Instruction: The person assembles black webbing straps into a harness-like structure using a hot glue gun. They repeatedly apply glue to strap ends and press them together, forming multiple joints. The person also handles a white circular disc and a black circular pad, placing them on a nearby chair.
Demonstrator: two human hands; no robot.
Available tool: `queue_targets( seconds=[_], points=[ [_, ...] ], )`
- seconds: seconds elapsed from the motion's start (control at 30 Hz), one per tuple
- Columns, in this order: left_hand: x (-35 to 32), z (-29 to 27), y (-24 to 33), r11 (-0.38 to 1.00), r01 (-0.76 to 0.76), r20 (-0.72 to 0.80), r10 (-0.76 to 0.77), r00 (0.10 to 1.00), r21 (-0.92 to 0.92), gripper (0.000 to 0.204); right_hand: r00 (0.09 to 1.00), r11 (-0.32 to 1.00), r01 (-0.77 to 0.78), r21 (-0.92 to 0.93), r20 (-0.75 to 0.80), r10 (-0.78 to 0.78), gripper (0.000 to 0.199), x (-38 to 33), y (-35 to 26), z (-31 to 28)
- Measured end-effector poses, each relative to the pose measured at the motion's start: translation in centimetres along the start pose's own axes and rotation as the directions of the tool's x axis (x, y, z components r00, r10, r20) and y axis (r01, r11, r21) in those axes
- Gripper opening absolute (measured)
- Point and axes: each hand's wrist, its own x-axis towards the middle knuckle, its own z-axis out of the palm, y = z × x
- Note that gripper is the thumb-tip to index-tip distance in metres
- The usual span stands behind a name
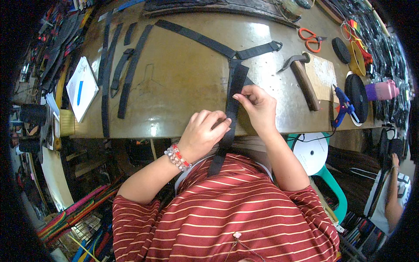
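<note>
A wide black webbing strap point(238, 81) runs from the table over its front edge and down onto my lap. My right hand point(260, 109) pinches its right edge between thumb and fingers. Lower down, my left hand point(200, 134) has its curled fingers closed on the left edge of the strap. The strap's upper part lies over a Y-shaped black webbing piece. One arm of that piece point(196, 38) reaches far left; the shorter arm point(257, 51) points right and ends in a buckle loop.
Several cut black straps point(136, 70) and a white notepad point(89, 94) with a blue pen lie left. At right are a hammer point(307, 85), orange-handled scissors point(310, 40), a blue glue gun point(344, 107) and a black webbing roll point(356, 94). Another person point(393, 196) is at far right.
</note>
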Motion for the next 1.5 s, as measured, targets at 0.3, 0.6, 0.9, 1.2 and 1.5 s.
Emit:
queue_targets(
  seconds=[0.3, 0.6, 0.9, 1.2, 1.5],
  points=[
    [0.7, -0.7, 0.5, 0.992, -0.04, 0.153, 0.022, 0.988, 0.119, 0.02, 0.983, 0.986, 0.156, -0.066, -0.083, -0.161, 0.018, 0.0, 0.0, 0.6],
    [1.6, -1.5, 0.8, 0.987, -0.069, 0.258, 0.03, 0.966, 0.143, 0.019, 0.988, 0.981, 0.107, -0.164, -0.094, -0.123, 0.02, -0.2, -1.0, 0.0],
    [2.7, -1.6, 0.5, 0.997, -0.057, 0.298, 0.042, 0.954, 0.042, 0.018, 0.852, 0.756, 0.519, -0.398, 0.164, -0.498, 0.034, 1.9, 0.9, -0.5],
    [2.9, -1.9, 0.3, 0.999, -0.042, 0.318, 0.04, 0.947, 0.0, 0.017, 0.867, 0.75, 0.498, -0.436, 0.226, -0.444, 0.031, 2.3, 0.1, -0.8],
    [3.0, -2.0, 0.1, 0.998, -0.06, 0.288, 0.063, 0.956, -0.019, 0.015, 0.853, 0.717, 0.519, -0.466, 0.341, -0.395, 0.02, 4.2, -0.5, -0.7]
  ],
)
